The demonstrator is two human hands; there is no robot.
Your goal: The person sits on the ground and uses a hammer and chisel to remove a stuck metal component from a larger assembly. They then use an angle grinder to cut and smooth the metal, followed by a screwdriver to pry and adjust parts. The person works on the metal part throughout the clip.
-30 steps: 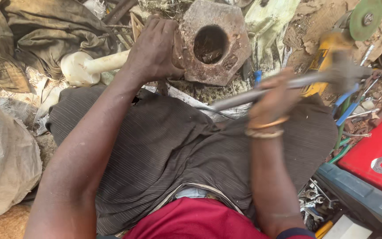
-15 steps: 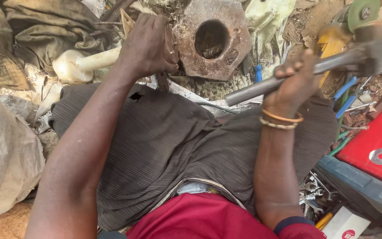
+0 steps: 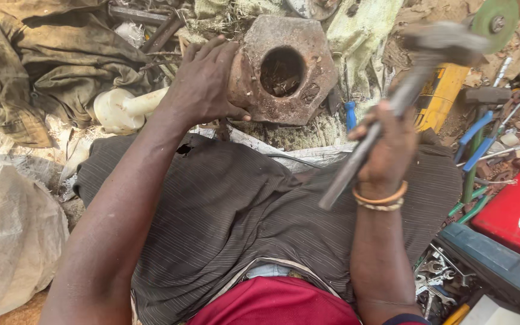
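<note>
A hand holds a rusty block while the other lifts a hammer.

Seen from the head, the left hand is wrapped around the left side of a big rusty six-sided metal block with a round hole, which sits on the messy ground just past the person's knees. The right hand is closed tight on the grey metal handle of a hammer, held up in the air to the right of the block, its head blurry. A yellow power tool lies behind the hammer. A red box sits at the right. A white plastic bottle lies left of the block.
</note>
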